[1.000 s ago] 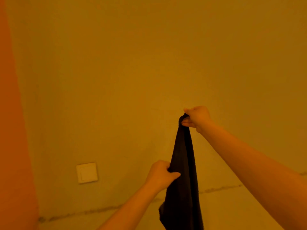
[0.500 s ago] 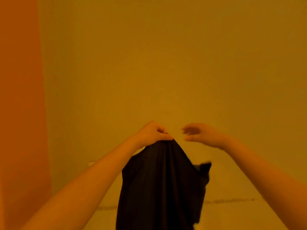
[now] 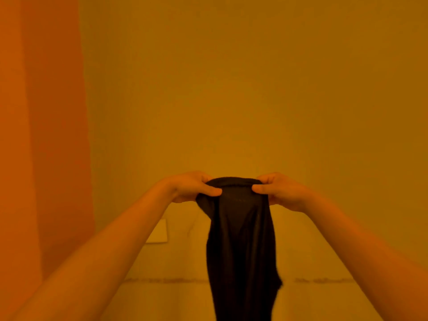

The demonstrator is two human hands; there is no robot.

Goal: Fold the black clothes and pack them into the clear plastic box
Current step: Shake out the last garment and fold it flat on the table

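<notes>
Black garment [image 3: 240, 246] hangs in the air in front of the person, held up by its top edge and carried by nothing else; it touches no bed, floor or shelf that shows. Left hand [image 3: 192, 187] pinches the left end of that edge, thumb in front and fingers [image 3: 209, 189] curled behind, clamped on the cloth. Right hand [image 3: 278, 191] does the same at the right end, its thumb pressed on the front of the fabric. The two hands are near each other, so the cloth between them is bunched and not spread, and the rest falls in a narrow, creased drop that runs out of view at the bottom edge.

As a judgement, the task is near its start for this piece: no fold is visible, and the cloth looks only gathered for spreading or shaking out. The clear plastic box is not in view, so how much is already packed cannot be told. Left to do, as far as this shows: open the garment out, fold it, and put it in the box.

Behind is a plain wall [image 3: 231, 89] with a pale wall switch plate [image 3: 159, 232] low at the left, beside the left forearm
</notes>
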